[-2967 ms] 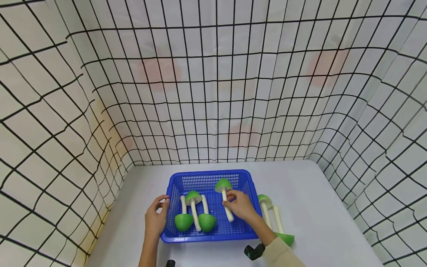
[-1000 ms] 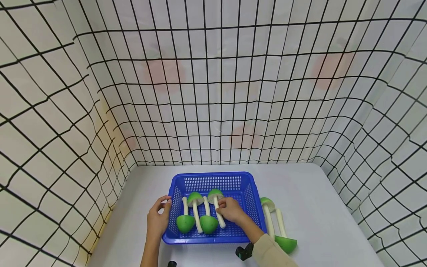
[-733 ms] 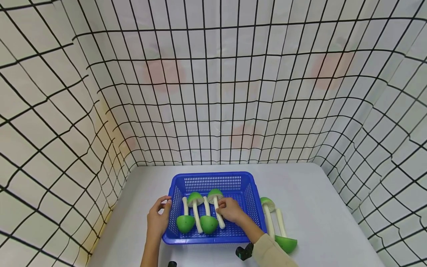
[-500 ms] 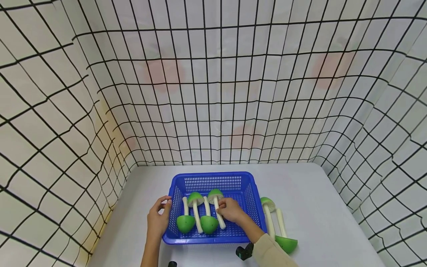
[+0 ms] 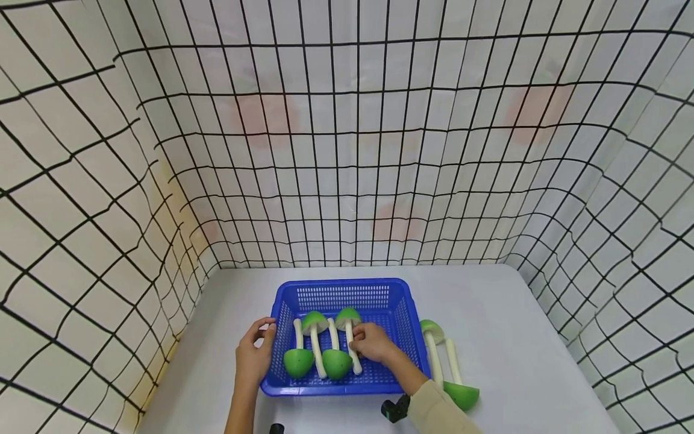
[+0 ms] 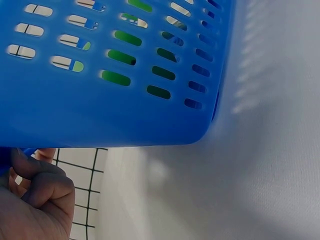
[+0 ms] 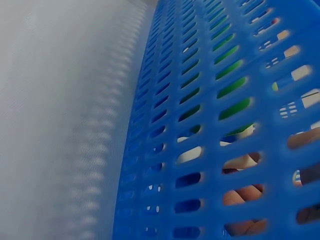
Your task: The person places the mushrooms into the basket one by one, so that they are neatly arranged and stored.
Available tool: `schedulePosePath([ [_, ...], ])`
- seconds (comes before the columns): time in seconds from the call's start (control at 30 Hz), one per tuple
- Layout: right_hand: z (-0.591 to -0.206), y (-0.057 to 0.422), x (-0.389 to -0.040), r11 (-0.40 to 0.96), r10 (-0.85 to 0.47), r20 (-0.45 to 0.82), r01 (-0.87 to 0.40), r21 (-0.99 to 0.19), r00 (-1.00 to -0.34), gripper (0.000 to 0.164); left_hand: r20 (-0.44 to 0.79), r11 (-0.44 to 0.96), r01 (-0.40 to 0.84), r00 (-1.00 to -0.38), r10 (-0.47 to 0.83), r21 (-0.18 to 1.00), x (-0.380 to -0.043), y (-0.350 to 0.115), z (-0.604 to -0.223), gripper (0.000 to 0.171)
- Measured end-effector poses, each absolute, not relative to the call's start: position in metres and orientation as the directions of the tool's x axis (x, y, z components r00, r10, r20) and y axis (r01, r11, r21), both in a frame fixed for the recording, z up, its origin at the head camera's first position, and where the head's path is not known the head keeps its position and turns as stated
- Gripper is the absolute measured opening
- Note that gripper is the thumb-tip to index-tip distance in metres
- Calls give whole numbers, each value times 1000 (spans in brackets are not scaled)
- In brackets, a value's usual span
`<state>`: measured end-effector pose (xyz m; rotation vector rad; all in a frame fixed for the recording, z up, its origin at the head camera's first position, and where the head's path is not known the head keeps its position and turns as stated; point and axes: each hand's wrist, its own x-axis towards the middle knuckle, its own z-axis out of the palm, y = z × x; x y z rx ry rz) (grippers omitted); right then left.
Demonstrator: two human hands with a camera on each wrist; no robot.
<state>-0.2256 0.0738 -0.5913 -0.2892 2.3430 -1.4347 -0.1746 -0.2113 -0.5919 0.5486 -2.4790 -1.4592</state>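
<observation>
Pinching green-capped mushroom [image 5: 349, 329], right hand [image 5: 374, 342]; holding blue basket [image 5: 344, 389], left hand [image 5: 255, 351]

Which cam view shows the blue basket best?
Head: it frames nearly the whole blue basket from above, rim and inside, with four green-capped mushrooms in it; only hands and a forearm cover bits. Left wrist shows just outer wall and a corner, close up; right wrist, one cropped slotted wall.
</observation>
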Motion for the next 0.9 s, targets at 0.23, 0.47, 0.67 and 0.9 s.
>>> schedulePosePath([
  [0.23,-594,74,-226,460,-348,-213,31,-887,-913,31,-10,428,-209,-907,-421,879,-173,-212,-591,33],
  [0.47,-594,74,-223,464,-314,-211,43,-885,-926,30,9,440,-194,-908,-418,877,-173,-213,-592,31],
  [0.67,-595,74,-227,482,-304,-209,39,-875,-929,28,21,438,-178,-911,-412,881,-176,-214,-590,29],
  [0.9,-598,72,-229,468,-346,-206,23,-884,-915,31,2,427,-188,-914,-406,884,-175,-214,-591,31],
])
